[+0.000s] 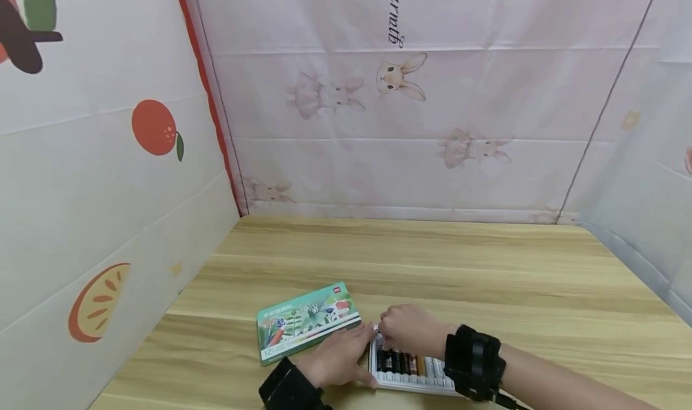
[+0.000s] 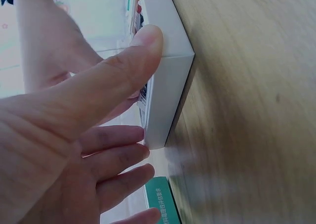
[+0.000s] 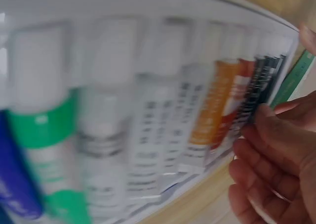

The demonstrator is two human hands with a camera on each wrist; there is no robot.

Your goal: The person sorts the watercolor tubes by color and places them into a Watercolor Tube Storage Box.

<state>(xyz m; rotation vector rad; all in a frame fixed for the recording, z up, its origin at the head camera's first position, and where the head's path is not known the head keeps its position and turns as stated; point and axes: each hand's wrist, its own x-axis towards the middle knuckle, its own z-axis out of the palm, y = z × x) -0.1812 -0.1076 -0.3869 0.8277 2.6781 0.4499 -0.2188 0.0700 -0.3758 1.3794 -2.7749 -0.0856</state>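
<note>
A white tray (image 1: pixel 416 388) of paint tubes lies on the table. My left hand (image 1: pixel 342 355) holds its left end, with the thumb (image 2: pixel 148 38) on the near corner and the other fingers toward the far side. Over the same end, my right hand (image 1: pixel 413 329) is bent down with its fingertips right at the dark tubes (image 3: pixel 259 80); whether it pinches one I cannot tell. Beside these lie a red-brown tube (image 3: pixel 234 105), an ochre tube (image 3: pixel 213 105) and several white ones. A green-banded tube (image 3: pixel 42 125) and a blue tube (image 3: pixel 17 169) appear blurred in the right wrist view.
A green paint box (image 1: pixel 308 323) with a plant picture lies left of the tray, close to my left hand. The wooden table (image 1: pixel 432 266) reaches back to a pink rabbit-print cloth (image 1: pixel 346 98). A fruit-print cloth (image 1: pixel 108 188) stands along the left side.
</note>
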